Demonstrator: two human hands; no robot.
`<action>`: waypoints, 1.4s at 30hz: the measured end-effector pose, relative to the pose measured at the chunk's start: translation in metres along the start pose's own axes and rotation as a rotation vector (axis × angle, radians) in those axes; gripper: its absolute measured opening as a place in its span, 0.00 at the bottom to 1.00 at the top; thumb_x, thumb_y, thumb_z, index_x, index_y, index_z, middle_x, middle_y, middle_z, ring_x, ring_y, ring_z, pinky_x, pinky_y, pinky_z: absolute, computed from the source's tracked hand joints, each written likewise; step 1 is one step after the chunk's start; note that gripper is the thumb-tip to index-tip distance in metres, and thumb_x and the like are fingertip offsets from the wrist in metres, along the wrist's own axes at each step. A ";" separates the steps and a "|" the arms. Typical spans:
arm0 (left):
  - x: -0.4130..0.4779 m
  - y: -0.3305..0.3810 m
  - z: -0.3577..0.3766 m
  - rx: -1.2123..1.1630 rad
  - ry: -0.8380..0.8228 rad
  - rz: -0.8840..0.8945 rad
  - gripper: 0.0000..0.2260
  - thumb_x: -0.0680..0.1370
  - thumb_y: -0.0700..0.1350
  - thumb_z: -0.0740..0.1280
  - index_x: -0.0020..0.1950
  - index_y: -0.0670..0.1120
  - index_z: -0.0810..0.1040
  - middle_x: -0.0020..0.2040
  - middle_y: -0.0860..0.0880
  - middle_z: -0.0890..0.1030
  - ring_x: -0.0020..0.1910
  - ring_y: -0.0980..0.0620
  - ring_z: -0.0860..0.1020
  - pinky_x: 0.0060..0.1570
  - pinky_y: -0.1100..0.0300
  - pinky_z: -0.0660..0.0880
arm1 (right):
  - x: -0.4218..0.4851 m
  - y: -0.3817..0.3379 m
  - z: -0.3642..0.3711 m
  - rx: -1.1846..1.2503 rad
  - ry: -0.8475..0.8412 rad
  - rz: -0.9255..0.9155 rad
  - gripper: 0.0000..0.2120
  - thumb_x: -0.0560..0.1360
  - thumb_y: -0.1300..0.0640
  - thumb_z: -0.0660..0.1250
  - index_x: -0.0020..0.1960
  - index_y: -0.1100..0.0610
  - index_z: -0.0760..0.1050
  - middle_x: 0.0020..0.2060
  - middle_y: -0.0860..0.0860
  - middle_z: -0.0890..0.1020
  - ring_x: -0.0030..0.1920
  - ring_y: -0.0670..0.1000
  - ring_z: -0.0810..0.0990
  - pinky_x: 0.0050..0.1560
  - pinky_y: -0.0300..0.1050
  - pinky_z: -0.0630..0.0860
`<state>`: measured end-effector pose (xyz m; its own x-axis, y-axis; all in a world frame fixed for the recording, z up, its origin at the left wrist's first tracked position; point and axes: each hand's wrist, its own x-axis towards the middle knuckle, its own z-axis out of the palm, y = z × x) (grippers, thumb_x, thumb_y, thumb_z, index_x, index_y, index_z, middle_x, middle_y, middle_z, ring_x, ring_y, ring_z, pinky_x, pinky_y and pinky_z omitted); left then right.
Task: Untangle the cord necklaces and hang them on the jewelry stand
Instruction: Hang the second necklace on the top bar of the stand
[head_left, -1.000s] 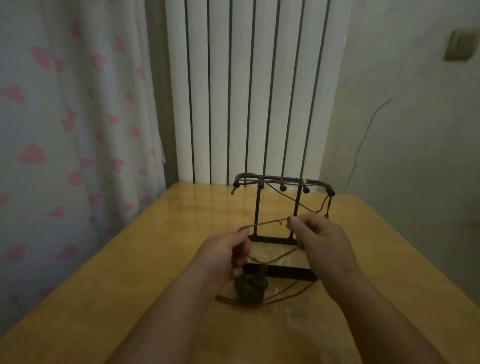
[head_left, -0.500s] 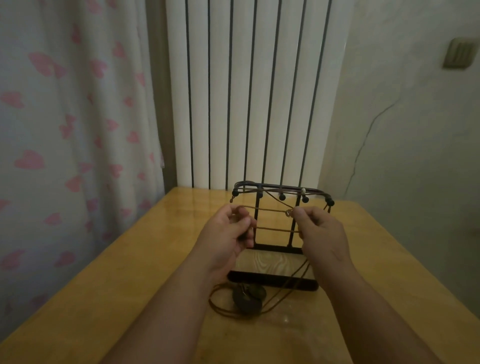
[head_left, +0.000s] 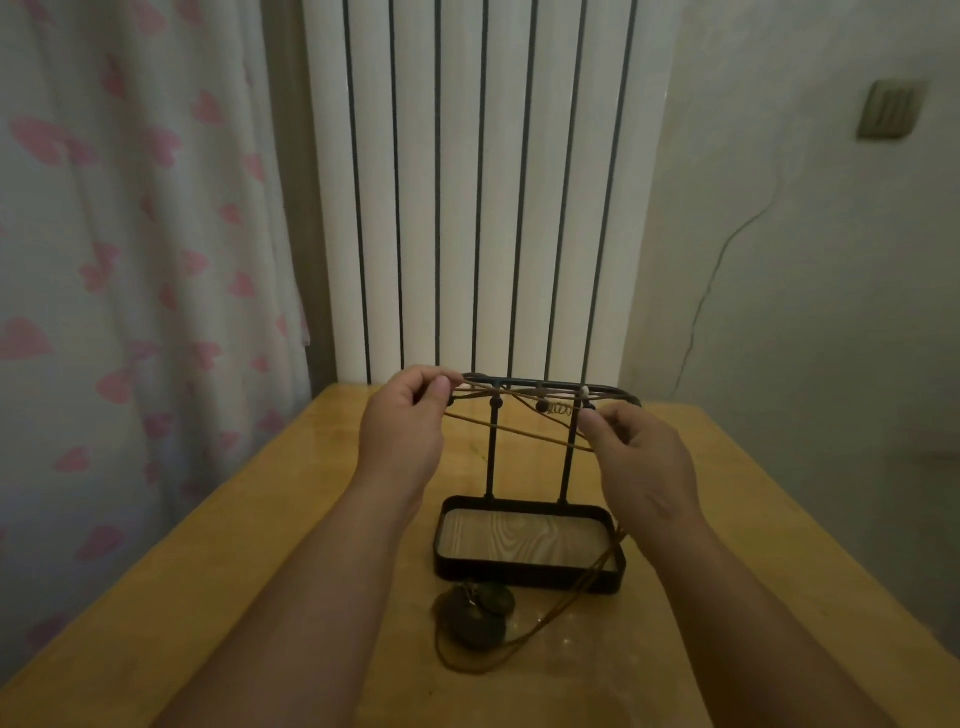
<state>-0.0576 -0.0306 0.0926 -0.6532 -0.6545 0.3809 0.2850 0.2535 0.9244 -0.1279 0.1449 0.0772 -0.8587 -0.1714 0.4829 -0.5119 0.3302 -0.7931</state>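
Wooden table by a ribbed radiator. Brown cord necklace stretches at 12 o'clock, pinched by left hand and right hand, level with the top bar of the jewelry stand. Pendants lie at 6 o'clock; slack cord may snag the stand's base, tipping it.

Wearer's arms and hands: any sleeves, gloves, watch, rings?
Nothing worn that shows. The left hand and right hand have no gloves or visible rings. The left forearm and right forearm are bare to the frame edge: no sleeves, watch, bracelets or markings. The light is dim, so small details may be missed.
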 end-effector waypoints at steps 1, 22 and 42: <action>0.002 0.000 0.001 0.027 0.011 0.014 0.10 0.83 0.43 0.61 0.51 0.53 0.81 0.49 0.53 0.80 0.43 0.56 0.73 0.45 0.61 0.71 | 0.001 0.000 0.000 -0.011 0.009 -0.008 0.10 0.81 0.47 0.61 0.48 0.50 0.79 0.40 0.46 0.80 0.43 0.44 0.77 0.39 0.42 0.72; 0.023 -0.017 0.002 0.034 0.129 -0.031 0.02 0.79 0.41 0.68 0.50 0.47 0.78 0.48 0.49 0.80 0.43 0.54 0.79 0.40 0.63 0.77 | 0.014 0.010 0.005 -0.349 0.096 -0.034 0.09 0.81 0.45 0.59 0.49 0.48 0.73 0.35 0.44 0.76 0.38 0.48 0.76 0.40 0.53 0.78; 0.025 -0.014 -0.004 0.056 0.083 0.011 0.13 0.80 0.35 0.65 0.48 0.54 0.78 0.49 0.55 0.79 0.48 0.57 0.79 0.42 0.68 0.74 | 0.015 0.011 -0.001 -0.281 0.074 -0.052 0.07 0.82 0.49 0.57 0.50 0.50 0.72 0.36 0.46 0.76 0.37 0.47 0.75 0.39 0.54 0.77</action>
<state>-0.0747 -0.0531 0.0891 -0.5887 -0.7078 0.3905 0.2513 0.2988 0.9206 -0.1464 0.1469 0.0757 -0.8222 -0.1300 0.5541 -0.5196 0.5689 -0.6375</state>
